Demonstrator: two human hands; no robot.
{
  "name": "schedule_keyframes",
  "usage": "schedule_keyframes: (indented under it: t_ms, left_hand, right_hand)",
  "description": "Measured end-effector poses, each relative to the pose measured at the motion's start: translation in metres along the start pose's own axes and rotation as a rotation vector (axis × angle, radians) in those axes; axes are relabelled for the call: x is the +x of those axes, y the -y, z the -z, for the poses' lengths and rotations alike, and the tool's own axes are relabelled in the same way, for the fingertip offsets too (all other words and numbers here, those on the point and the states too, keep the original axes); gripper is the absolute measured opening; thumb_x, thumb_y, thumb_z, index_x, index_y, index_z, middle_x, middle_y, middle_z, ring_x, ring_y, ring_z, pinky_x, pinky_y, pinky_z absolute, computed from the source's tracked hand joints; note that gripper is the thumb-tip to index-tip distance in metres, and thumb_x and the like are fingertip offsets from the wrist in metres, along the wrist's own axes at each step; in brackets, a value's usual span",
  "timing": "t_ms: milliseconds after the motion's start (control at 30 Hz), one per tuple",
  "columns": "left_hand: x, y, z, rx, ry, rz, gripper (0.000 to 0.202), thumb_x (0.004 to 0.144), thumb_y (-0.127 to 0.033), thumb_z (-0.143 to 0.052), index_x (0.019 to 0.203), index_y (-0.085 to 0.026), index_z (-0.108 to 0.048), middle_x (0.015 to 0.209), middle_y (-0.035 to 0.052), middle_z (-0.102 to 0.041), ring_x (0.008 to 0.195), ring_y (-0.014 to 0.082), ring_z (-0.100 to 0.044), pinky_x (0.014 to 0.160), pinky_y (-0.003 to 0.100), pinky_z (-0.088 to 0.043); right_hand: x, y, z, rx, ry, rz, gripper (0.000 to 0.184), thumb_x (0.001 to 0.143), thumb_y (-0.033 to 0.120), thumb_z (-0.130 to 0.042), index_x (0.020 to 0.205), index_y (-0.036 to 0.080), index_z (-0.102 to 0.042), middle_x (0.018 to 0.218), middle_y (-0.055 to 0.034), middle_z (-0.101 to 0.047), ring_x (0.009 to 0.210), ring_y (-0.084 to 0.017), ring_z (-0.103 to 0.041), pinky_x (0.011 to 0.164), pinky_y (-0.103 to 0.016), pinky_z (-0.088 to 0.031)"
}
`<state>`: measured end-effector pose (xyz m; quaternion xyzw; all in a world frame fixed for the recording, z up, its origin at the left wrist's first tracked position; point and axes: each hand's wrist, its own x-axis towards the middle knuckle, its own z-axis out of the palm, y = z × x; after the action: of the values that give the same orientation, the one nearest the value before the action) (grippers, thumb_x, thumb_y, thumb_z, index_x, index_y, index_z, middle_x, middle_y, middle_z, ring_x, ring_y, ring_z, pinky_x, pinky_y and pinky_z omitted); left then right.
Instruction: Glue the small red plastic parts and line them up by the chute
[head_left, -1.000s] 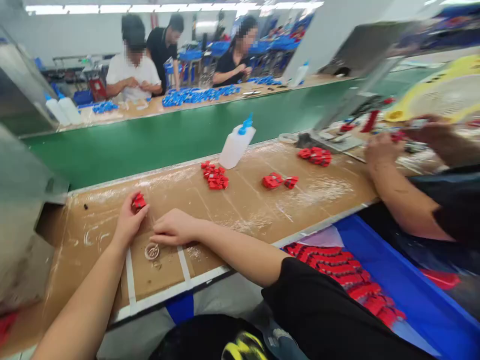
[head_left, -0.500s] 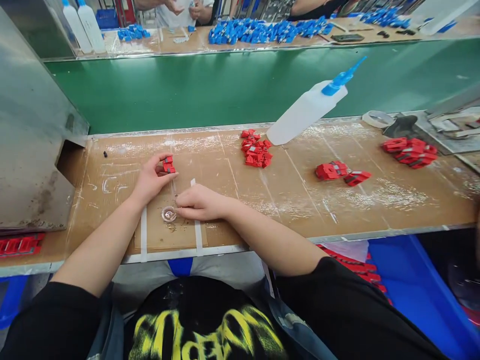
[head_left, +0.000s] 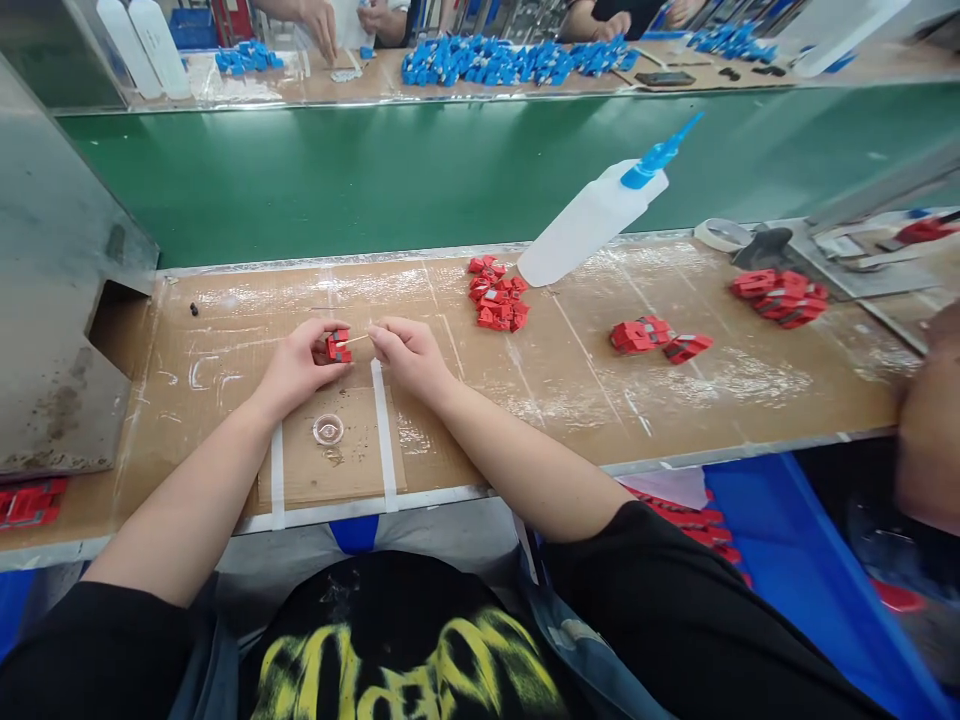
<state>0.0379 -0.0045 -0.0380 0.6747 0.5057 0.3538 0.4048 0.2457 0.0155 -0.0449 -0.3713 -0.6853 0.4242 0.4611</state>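
Note:
My left hand (head_left: 298,368) grips a small red plastic part (head_left: 340,350) with grey bits between thumb and fingers, just above the bench top. My right hand (head_left: 412,358) pinches a thin pale stick (head_left: 360,340), whose far tip meets the red part. Below the hands, a small round clear dish (head_left: 328,430) sits on a cardboard sheet (head_left: 307,482) held by white tape strips. The liquid or residue in the dish is too small to make out.
A white squeeze bottle (head_left: 581,235) leans beside a heap of red parts (head_left: 499,295). More red parts (head_left: 641,335) lie to the right. A metal housing (head_left: 60,300) borders the left. Across the green divider (head_left: 337,180), other people's hands work near blue parts (head_left: 480,62).
My right hand has moved up from the dish to the red part, bringing the stick against it. My left hand still holds the part, now turned slightly. A person's arm appears at the right edge.

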Motion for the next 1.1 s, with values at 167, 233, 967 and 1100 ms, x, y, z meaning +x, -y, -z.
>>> schedule_keyframes:
  t_ms: [167, 233, 967, 1100]
  left_hand:
    - [0.0018, 0.0001, -0.0004, 0.03, -0.005, -0.039, 0.05, 0.076, -0.02, -0.081, 0.124, -0.022, -0.069, 0.117, 0.005, -0.07, 0.088, 0.0153, -0.07, 0.08, 0.029, -0.06]
    - [0.0023, 0.0005, -0.0006, 0.017, -0.012, -0.038, 0.05, 0.075, -0.02, -0.082, 0.124, -0.022, -0.069, 0.117, 0.0055, -0.07, 0.088, 0.0157, -0.07, 0.08, 0.03, -0.06]
    - [0.0029, 0.0011, 0.0007, 0.122, -0.044, -0.114, 0.047, 0.077, -0.02, -0.08, 0.122, -0.023, -0.07, 0.118, 0.0053, -0.068, 0.093, 0.0178, -0.068, 0.083, 0.033, -0.059]
    - [0.003, 0.0008, 0.0009, 0.13, -0.041, -0.127, 0.046, 0.077, -0.021, -0.081, 0.122, -0.023, -0.069, 0.118, 0.0053, -0.067, 0.09, 0.0176, -0.068, 0.08, 0.032, -0.059]
  right_hand:
    - [0.0023, -0.0029, -0.0023, -0.084, 0.042, -0.004, 0.046, 0.1, 0.047, -0.049, 0.064, 0.021, -0.036, 0.062, 0.0048, -0.035, 0.062, -0.01, -0.035, 0.063, -0.028, -0.029]
    - [0.002, -0.0038, -0.0021, -0.092, 0.057, -0.004, 0.046, 0.1, 0.047, -0.049, 0.064, 0.021, -0.035, 0.063, 0.005, -0.034, 0.062, -0.01, -0.035, 0.063, -0.028, -0.028]
    - [0.004, -0.0051, -0.0008, -0.228, 0.037, 0.116, 0.045, 0.099, 0.038, -0.049, 0.062, 0.021, -0.029, 0.061, 0.0055, -0.029, 0.059, -0.009, -0.031, 0.06, -0.028, -0.025]
    - [0.0045, -0.0033, 0.0005, -0.224, 0.028, 0.119, 0.046, 0.098, 0.035, -0.05, 0.061, 0.021, -0.027, 0.06, 0.0059, -0.027, 0.058, -0.009, -0.029, 0.06, -0.027, -0.024]
